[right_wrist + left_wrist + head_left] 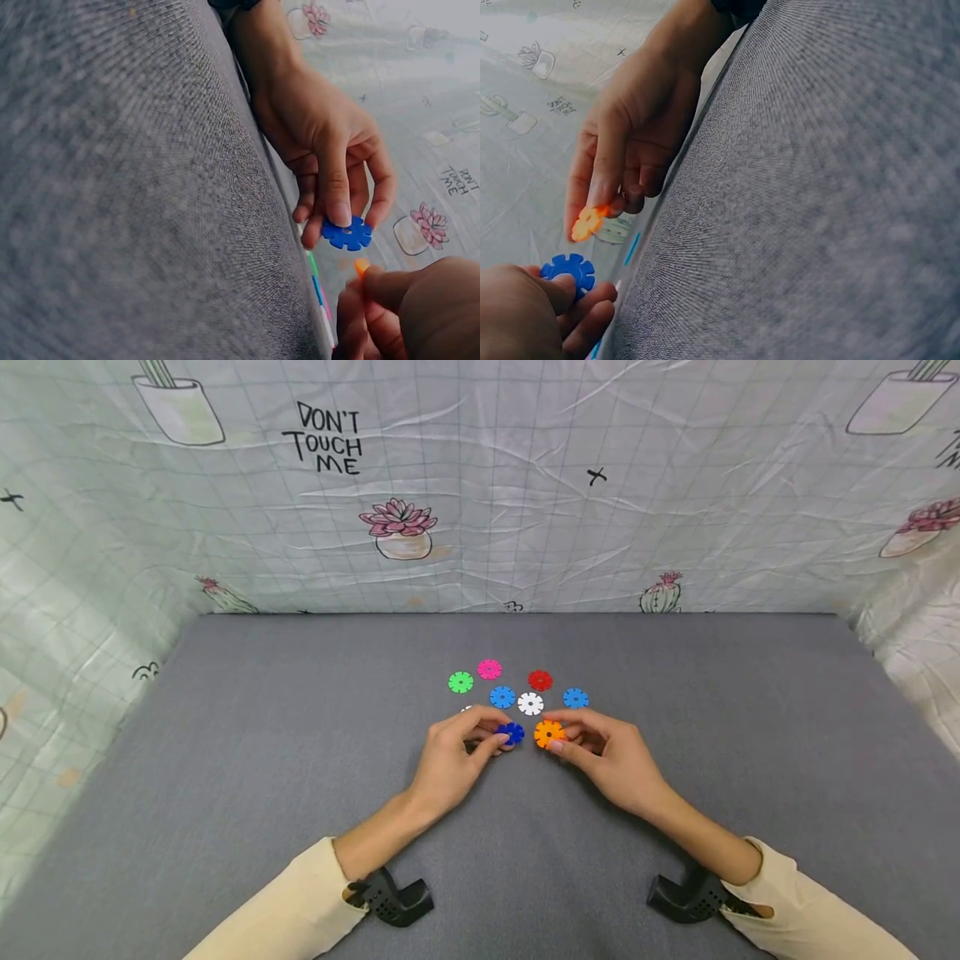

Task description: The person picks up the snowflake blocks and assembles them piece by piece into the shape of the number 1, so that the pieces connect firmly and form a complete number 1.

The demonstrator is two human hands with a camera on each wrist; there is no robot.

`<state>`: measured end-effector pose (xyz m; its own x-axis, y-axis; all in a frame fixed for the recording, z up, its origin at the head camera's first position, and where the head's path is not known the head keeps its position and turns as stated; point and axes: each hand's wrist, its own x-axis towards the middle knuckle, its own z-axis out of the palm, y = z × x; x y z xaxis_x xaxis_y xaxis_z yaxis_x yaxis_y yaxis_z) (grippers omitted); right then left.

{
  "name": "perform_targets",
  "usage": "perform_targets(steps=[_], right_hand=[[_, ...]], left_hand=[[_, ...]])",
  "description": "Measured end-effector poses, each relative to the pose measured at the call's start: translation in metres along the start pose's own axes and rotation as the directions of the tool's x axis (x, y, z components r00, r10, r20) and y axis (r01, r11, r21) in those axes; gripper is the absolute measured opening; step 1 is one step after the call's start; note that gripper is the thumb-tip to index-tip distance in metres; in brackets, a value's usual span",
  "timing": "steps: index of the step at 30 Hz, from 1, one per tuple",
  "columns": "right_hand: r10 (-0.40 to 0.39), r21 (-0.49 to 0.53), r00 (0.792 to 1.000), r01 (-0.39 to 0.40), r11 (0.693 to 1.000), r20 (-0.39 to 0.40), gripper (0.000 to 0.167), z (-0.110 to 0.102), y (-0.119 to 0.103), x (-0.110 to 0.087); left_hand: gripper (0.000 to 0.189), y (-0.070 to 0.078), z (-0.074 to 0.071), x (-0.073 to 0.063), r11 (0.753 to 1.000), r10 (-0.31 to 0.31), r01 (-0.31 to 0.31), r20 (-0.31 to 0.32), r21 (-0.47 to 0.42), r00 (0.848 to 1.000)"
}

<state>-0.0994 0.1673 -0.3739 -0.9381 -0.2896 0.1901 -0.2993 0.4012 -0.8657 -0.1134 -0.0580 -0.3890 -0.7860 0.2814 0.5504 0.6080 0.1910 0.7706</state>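
My left hand (454,757) pinches a dark blue notched disc (513,732) between thumb and fingers. Facing it, my right hand (617,760) pinches an orange notched disc (548,734) the same way. A small gap separates the two discs in the head view. In the left wrist view the blue disc (570,274) shows its slotted rim, with the orange disc (589,223) tilted above it. Seen from the right wrist, the blue disc (348,233) lies nearly flat under the thumb, and only an edge of the orange disc (362,266) shows past the fingers.
Beyond the hands, on the grey table (300,710), lie a green disc (461,682), a pink disc (490,669), a red disc (540,680), a white disc (531,703) and two light blue discs (502,697). Another white piece (467,709) is mostly hidden behind the left hand. A printed curtain (510,485) hangs behind.
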Motion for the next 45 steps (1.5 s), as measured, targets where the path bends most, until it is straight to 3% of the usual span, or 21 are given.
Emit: perform_targets(steps=[3, 9, 13, 18, 24, 35, 45], right_hand=[[0.060, 0.122, 0.997, -0.066, 0.990, 0.051, 0.032, -0.002, -0.001, 0.001], [0.118, 0.242, 0.986, -0.144, 0.959, 0.121, 0.033, -0.003, -0.001, 0.002], [0.132, 0.314, 0.979, -0.175, 0.933, 0.155, 0.036, -0.003, -0.002, 0.002], [0.135, 0.392, 0.975, -0.196, 0.899, 0.179, 0.038, -0.002, -0.001, 0.002], [0.140, 0.426, 0.972, -0.208, 0.881, 0.186, 0.038, -0.002, -0.001, 0.002], [0.136, 0.462, 0.974, -0.208, 0.862, 0.184, 0.034, -0.002, 0.001, 0.000], [0.119, 0.474, 0.974, -0.200, 0.857, 0.195, 0.032, -0.002, 0.001, -0.001]], left_hand=[[0.018, 0.002, 0.001, 0.001, 0.999, -0.023, 0.023, -0.004, -0.040, 1.000], [0.015, 0.010, 0.001, 0.003, 0.989, -0.054, 0.055, 0.007, -0.138, 0.999], [0.016, 0.011, 0.001, 0.003, 0.991, -0.048, 0.050, 0.015, -0.120, 0.999], [0.016, 0.002, 0.002, -0.001, 0.996, -0.011, 0.013, 0.027, -0.089, 1.000], [0.014, 0.000, 0.001, -0.002, 0.996, 0.045, -0.042, 0.034, -0.078, 0.998], [0.011, 0.001, 0.001, -0.003, 0.991, 0.059, -0.047, 0.093, -0.123, 0.994], [0.015, 0.001, 0.002, -0.002, 0.988, 0.060, -0.047, 0.083, -0.150, 0.995]])
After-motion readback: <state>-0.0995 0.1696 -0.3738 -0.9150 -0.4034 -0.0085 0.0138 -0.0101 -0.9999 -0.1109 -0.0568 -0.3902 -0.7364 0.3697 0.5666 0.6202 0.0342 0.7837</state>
